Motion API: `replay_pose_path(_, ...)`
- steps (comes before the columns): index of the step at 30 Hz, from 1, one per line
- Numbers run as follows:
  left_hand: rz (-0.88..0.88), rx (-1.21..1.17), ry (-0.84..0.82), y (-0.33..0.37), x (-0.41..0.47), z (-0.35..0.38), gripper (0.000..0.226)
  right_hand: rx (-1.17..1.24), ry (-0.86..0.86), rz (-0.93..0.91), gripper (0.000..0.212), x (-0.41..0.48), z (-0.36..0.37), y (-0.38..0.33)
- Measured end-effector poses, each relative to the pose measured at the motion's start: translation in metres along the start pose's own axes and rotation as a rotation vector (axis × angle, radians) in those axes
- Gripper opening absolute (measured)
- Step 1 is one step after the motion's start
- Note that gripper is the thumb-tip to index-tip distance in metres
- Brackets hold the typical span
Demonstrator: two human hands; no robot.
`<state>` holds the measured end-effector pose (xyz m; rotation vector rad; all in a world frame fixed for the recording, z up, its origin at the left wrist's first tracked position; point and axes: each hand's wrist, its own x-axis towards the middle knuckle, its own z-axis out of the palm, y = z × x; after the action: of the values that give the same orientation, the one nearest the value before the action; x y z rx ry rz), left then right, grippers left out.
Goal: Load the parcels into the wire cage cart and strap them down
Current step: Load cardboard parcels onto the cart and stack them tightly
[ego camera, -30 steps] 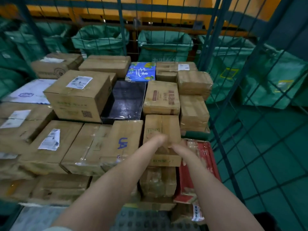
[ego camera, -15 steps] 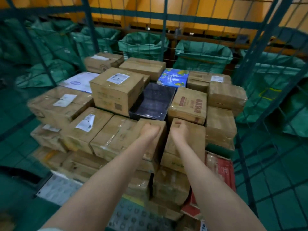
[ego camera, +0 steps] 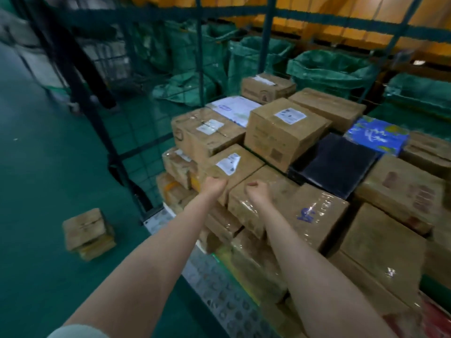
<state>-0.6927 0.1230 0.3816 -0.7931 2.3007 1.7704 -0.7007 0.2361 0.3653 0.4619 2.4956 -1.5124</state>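
Now, two fists over the packed boxes in the cart.
The left hand [ego camera: 214,186] and right hand [ego camera: 256,190] are curled shut with nothing visible inside, just above the front boxes [ego camera: 317,206], perhaps to push them tight. The boxes sit close together inside the wire cart [ego camera: 267,57]; one small stack [ego camera: 87,234] lies on the floor [ego camera: 48,167] beside it.

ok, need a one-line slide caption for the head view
Left hand and right hand, both curled, over taped parcels stacked in the wire cage cart; stray boxes sit outside on the floor.
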Motion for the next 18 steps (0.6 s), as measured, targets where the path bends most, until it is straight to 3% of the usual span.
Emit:
replay_pose_path(5,-0.046,0.001,0.048,-0.023,0.025,-0.078,0.01,-0.064,-0.122,-0.043,0.019,-0.002,0.075,-0.031)
replay_pose_path(11,-0.092,-0.048,0.122,-0.049,0.052,-0.165,0.026,-0.081,-0.238,-0.074,0.013,-0.008,0.164,-0.065)
replay_pose_path(15,-0.151,-0.048,0.217,-0.082,0.067,-0.227,0.03,-0.128,-0.34,-0.069,0.022,-0.024,0.227,-0.085)
replay_pose_path(18,-0.227,-0.061,0.265,-0.111,0.069,-0.266,0.03,-0.2,-0.394,-0.057,0.016,-0.039,0.272,-0.098)
